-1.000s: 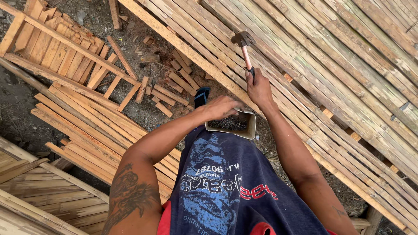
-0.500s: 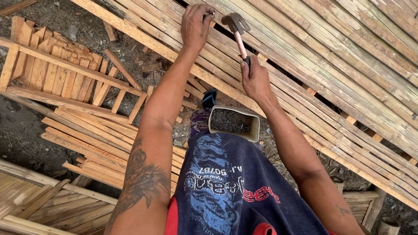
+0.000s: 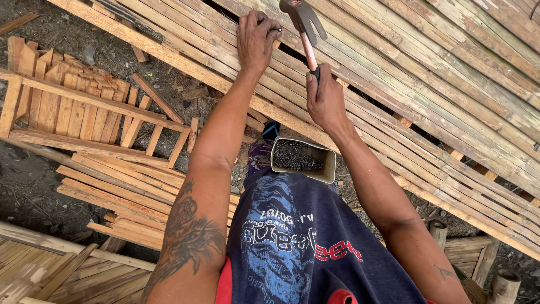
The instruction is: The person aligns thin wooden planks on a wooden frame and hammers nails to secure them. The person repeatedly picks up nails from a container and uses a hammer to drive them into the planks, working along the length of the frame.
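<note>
A claw hammer with a reddish handle and dark steel head [image 3: 304, 34] stood raised over the slatted bamboo panel [image 3: 439, 84], the right hand [image 3: 325, 101] closed around its grip. The left hand [image 3: 256, 38] pinched a small nail, barely visible, against a slat. A rectangular metal tin of nails [image 3: 302, 159] sat below, over bare dirt.

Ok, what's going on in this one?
A person is nailing a panel of long pale bamboo slats. The left hand pinches a small nail against a slat, while the right hand grips a claw hammer with a reddish handle, its head raised just beside the nail. A rectangular metal tin of dark nails rests on the person's lap.
</note>
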